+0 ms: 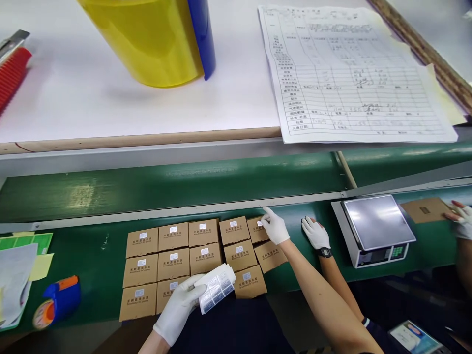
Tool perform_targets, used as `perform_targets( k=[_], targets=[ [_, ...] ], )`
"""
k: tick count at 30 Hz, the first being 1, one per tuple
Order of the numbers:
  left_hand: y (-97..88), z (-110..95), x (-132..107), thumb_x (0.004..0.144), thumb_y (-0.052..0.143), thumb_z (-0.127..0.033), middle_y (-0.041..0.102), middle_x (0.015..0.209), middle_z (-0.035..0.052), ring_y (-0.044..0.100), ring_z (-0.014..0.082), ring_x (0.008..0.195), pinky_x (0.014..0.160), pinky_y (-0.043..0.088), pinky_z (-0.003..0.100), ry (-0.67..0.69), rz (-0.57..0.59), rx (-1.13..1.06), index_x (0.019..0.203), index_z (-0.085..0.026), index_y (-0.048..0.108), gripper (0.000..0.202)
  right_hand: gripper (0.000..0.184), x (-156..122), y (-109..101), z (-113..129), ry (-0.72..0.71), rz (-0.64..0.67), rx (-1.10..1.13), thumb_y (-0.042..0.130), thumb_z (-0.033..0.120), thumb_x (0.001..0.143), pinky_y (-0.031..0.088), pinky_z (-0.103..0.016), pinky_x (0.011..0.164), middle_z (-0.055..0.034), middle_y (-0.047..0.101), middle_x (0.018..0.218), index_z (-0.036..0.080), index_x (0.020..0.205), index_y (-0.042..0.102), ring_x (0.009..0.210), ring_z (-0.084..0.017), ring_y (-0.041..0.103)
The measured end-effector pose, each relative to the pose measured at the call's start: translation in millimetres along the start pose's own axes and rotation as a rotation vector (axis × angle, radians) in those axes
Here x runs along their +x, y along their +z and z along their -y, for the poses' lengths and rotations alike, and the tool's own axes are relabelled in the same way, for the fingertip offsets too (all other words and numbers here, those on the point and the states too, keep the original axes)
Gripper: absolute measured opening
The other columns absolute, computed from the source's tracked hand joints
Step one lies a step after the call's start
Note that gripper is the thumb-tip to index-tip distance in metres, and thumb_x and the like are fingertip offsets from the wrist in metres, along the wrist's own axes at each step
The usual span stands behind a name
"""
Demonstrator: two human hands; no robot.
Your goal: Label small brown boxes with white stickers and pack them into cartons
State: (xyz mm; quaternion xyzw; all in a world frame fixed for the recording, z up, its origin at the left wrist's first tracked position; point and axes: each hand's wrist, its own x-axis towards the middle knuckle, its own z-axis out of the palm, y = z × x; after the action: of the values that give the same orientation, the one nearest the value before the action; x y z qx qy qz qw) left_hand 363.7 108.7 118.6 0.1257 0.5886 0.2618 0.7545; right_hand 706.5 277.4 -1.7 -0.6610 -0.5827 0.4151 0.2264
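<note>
My left hand point(179, 307), in a white glove, grips a folded stack of sticker sheets point(217, 287) with silvery-white labels, held low in front of the cardboard boxes. My right hand point(276, 227), also gloved, is over the right end of the back row. Its fingers are stretched out and apart, at the small white label of a cardboard box point(255, 235), which the hand partly covers. Nearer me, a tilted cardboard box point(270, 255) shows no label. Other boxes, such as one cardboard box point(142, 242) at the left, stand in rows with white labels on top.
A co-worker's gloved hand point(316, 233) with a watch rests right of mine, beside a scale point(378, 226). Another gloved hand point(460, 216) touches flat cardboard point(424, 209) at far right. A tape dispenser point(66, 297) lies left. The shelf above holds a yellow container point(158, 44) and papers point(354, 78).
</note>
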Motion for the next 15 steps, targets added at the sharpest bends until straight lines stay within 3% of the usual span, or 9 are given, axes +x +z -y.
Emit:
perform_targets(
  k=[6,15],
  targets=[
    [0.2,-4.8,1.2,0.073,0.087,-0.053,0.078,0.102,0.0135,0.070,0.0280,0.089,0.075,0.052,0.033,-0.021,-0.008,0.001,0.111,-0.013,0.080,0.055,0.059,-3.7,1.7,3.7,-0.003,-0.008,-0.028,0.048,0.024,0.089,0.056,-0.035,0.087,0.0002,0.073,0.090,0.021,0.148,0.053,0.083,-0.019,0.069],
    [-7.1,5.3,5.3,0.077,0.087,-0.048,0.078,0.113,0.0146,0.073,0.0329,0.102,0.091,0.055,0.040,-0.028,0.004,-0.050,0.119,-0.016,0.079,0.053,0.059,-4.3,3.8,2.2,-0.016,-0.014,-0.040,0.046,0.023,0.091,0.056,-0.035,0.085,-0.0005,0.071,0.088,0.021,0.150,0.051,0.083,-0.019,0.067]
  ],
)
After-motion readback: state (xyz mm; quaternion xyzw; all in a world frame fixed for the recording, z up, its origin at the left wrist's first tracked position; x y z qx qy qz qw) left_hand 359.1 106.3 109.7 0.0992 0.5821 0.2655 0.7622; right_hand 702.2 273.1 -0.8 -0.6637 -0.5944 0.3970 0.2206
